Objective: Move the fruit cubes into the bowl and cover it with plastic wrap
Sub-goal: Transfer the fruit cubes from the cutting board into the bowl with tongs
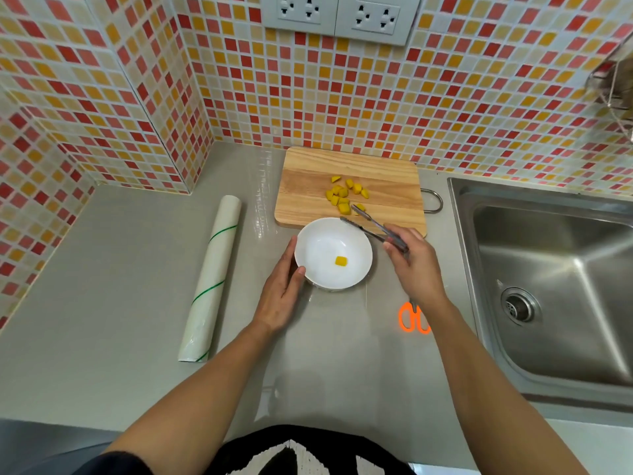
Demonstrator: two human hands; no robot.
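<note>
While the left hand [282, 289] cups the round white bowl [333, 253] holding one cube, the right hand [411, 262] grips slim metal tongs [371, 225], tips parted, pointing up-left toward the yellow fruit cubes [344, 195] on the wooden cutting board [308, 193] just beyond.

Bright, even light falls from above. Soft shadows lie under the arms. Pale glare streaks the counter [267, 186] and sink [555, 255]. Wide-angle distortion bends the tiles [102, 97] at the edges; the right edge blurs.
</note>
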